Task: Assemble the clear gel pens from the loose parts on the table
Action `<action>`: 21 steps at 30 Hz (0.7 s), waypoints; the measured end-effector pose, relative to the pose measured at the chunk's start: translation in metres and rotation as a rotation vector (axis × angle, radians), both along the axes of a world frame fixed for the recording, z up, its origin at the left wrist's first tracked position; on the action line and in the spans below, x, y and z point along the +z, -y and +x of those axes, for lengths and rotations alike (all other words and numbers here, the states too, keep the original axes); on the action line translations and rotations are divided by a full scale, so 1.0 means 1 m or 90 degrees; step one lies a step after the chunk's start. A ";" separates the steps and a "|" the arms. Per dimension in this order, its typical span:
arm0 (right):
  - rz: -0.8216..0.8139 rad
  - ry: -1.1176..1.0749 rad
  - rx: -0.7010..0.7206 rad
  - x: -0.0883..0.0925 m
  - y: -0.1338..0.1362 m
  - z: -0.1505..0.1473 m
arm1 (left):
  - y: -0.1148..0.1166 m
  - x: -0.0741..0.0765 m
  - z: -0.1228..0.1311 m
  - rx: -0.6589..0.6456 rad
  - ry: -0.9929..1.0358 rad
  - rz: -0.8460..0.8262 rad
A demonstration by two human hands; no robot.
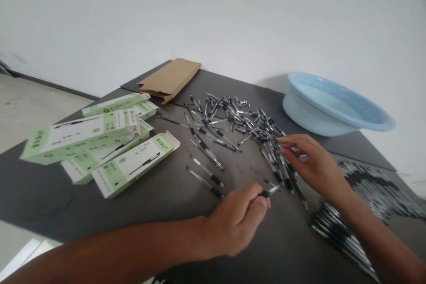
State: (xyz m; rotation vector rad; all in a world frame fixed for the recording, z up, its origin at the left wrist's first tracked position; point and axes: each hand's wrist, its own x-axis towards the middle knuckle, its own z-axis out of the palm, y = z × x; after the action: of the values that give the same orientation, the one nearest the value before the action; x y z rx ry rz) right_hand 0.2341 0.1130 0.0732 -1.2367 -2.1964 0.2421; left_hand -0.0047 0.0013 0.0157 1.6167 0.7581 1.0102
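Note:
My left hand [238, 219] is closed around a pen [271, 191]; its black grip and pale end stick out past my thumb, and the rest is hidden in the fist. My right hand [309, 164] reaches to the right edge of a loose heap of pen parts [246, 120], clear and black. Its thumb and forefinger are pinched together there, and what lies between them is too small to make out. Several black-gripped pen barrels [282, 164] lie below those fingers. Two clear pen barrels [204, 171] lie left of my left hand.
Green-and-white pen boxes [133, 164] are stacked on the left of the dark table [140, 239]. Behind them lies a brown paper bag [173, 77]. A light blue basin [316, 106] stands tilted at the back right. Rows of pens [376, 186] lie beside and under my right forearm.

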 end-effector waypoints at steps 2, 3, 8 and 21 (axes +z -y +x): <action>-0.005 0.082 0.069 0.004 -0.022 -0.014 | 0.001 0.001 -0.001 -0.006 0.010 0.005; -0.008 0.119 0.099 0.004 -0.033 -0.022 | 0.001 0.002 -0.002 -0.008 0.013 0.007; -0.022 0.249 0.166 -0.002 -0.083 -0.060 | -0.002 0.007 -0.004 -0.007 0.016 0.020; -0.027 0.429 0.075 -0.021 -0.116 -0.074 | -0.001 0.018 -0.008 -0.010 -0.008 0.007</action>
State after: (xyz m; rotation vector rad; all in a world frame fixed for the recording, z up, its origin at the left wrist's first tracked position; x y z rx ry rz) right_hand 0.1602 0.2290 0.0524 -1.3487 -2.8478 -0.1046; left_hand -0.0129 0.0023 0.0342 1.6382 0.7486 0.9957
